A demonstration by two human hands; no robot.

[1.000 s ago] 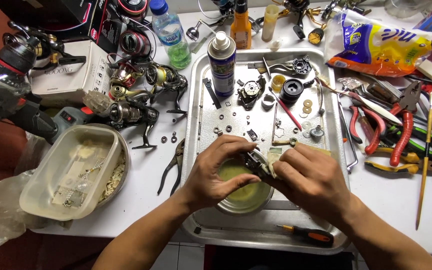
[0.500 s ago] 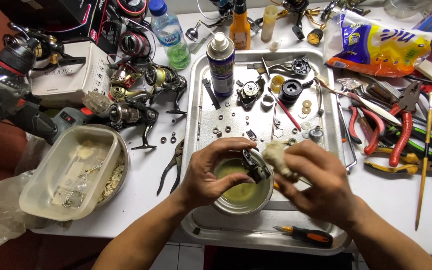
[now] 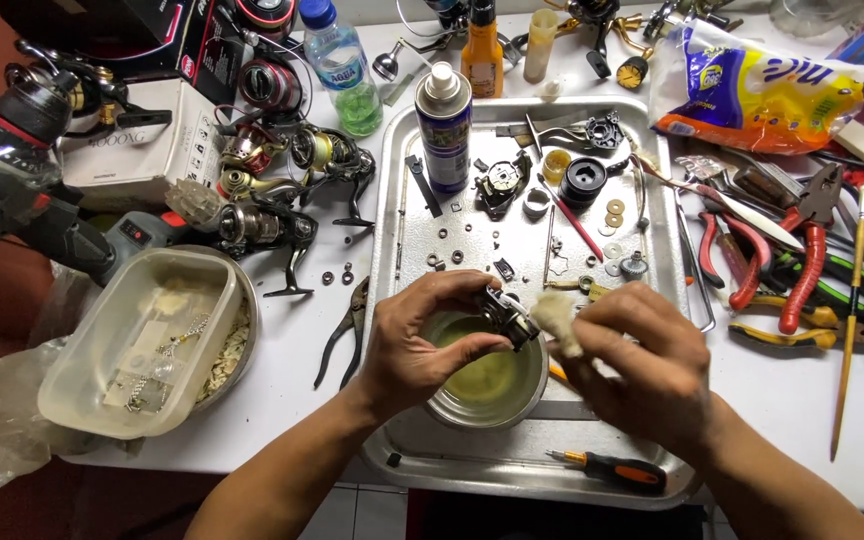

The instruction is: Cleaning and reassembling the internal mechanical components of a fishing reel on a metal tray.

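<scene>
Down over the workbench, the head view shows both hands meeting above a small metal bowl (image 3: 489, 385) of yellowish liquid that stands on the steel tray (image 3: 400, 200). The left hand (image 3: 420, 340) is clenched around a small dark reel part (image 3: 508, 318), pinched between thumb and fingertips so that the part juts out to the right of the grip, just over the bowl's rim. The right hand (image 3: 642, 365) grasps a pale wad of cloth (image 3: 557, 322) at its fingertips, and the wad touches the reel part's right side. Farther up the tray stand a spray can (image 3: 444, 128) and scattered washers, springs and dismantled reel pieces, well apart from the hands. A black-and-orange screwdriver (image 3: 612, 468) lies on the tray's near edge, below the right wrist. Left of the tray, black pliers (image 3: 345, 335) rest on the table near the left wrist, beside a plastic tub (image 3: 132, 350).
</scene>
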